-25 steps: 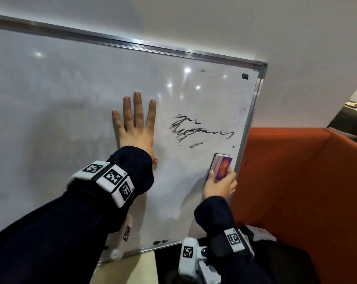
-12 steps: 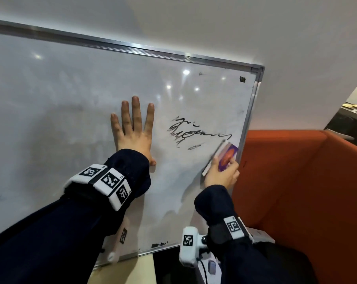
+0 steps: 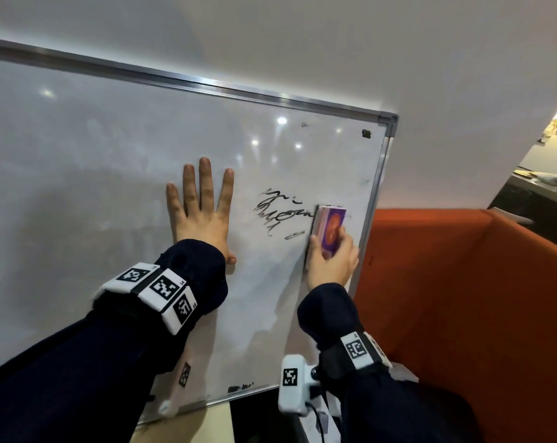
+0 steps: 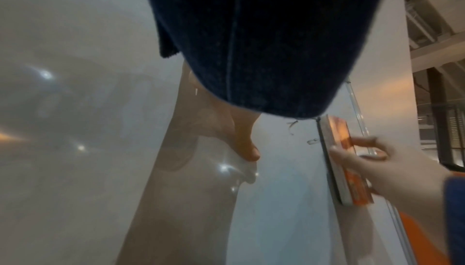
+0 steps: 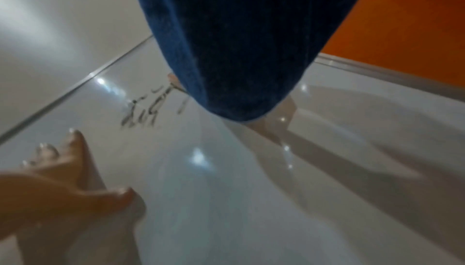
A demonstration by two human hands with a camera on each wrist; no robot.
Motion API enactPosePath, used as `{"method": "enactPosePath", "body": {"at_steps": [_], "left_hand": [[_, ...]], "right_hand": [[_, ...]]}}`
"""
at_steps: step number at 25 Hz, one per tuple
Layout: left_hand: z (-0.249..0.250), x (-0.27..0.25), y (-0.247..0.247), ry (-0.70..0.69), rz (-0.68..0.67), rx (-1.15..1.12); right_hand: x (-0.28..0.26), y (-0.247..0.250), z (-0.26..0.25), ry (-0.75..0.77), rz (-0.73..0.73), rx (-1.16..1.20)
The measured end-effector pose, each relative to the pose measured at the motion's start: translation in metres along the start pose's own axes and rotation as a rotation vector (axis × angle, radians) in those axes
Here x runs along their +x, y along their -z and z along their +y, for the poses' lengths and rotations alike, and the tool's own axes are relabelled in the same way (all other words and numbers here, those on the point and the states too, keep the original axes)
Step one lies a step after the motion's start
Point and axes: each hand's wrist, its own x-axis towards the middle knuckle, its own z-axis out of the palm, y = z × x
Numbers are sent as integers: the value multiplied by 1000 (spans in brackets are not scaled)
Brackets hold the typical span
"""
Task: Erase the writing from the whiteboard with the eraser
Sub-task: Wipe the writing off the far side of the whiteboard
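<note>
A whiteboard [image 3: 111, 174] with a metal frame leans against the wall. Black scribbled writing [image 3: 280, 212] sits near its right edge. My left hand [image 3: 200, 212] lies flat on the board, fingers straight and spread, left of the writing. My right hand [image 3: 331, 257] grips the purple and orange eraser [image 3: 329, 230] and holds it against the board over the right end of the writing. In the left wrist view the eraser [image 4: 338, 160] stands edge-on against the board, pinched by the right hand [image 4: 372, 162]. The right wrist view shows the writing [image 5: 143, 110] and the left hand [image 5: 57, 171]; my sleeve hides the eraser.
An orange sofa back [image 3: 462, 298] stands right of the board. A white box [image 3: 401, 375] lies below my right wrist. The board's lower edge rests on a pale table top [image 3: 190, 426]. A dark counter [image 3: 539, 193] is at the far right.
My right hand has carried the eraser up from the board's lower right to the right end of the writing, covering part of it. The left hand has stayed flat on the board.
</note>
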Motion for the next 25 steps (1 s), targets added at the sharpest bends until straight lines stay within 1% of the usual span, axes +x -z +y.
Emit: {"method": "enactPosePath", "body": {"at_steps": [2,4,7,9,10,11,12,14,15,16,17,19,20,21,22,23,25], "left_hand": [[-3,-2,0,-15,3,-3],[-5,-2,1,-25,7,1],[-2,-2,0,-12,2,-2],[-1,-2,-1,-5,0,5],[-1,-1,-1,-4,1,8],[-1,-1,-1,-4,1,10],[-1,-1,-1,-5,3,10],[-1,-1,-1,-6,7,2],[-1,-1,-1,-6,7,-2],[-1,-1,-2,-6,6,-3],[-2,-1,-2,-6,5,0],[-1,-2,-1,-7,-2,-2],[0,-2,-1,-5,-3,-2],[1,-2,-1,-2,-1,3],[2,-2,-1,-1,0,8],[2,-1,-1,0,3,11],[2,-1,-2,-2,12,2]], "right_hand": [[-20,1,12,54,-48,-42],[-29,9,23,-10,-19,-48],[-8,17,20,-136,61,19],[15,17,5,-176,99,22],[22,15,-2,-157,99,18],[23,13,-8,-102,84,10],[18,12,-10,-13,51,-9],[-1,8,6,174,-26,-121],[-10,10,17,209,-38,-184],[-15,15,26,172,-21,-228],[-13,19,31,87,19,-234],[5,22,26,-75,111,-151],[17,20,17,-113,138,-91],[28,14,7,-121,142,-31],[33,8,-5,-88,124,17],[32,-1,-14,-13,98,53],[11,-13,-20,207,25,29]]}}
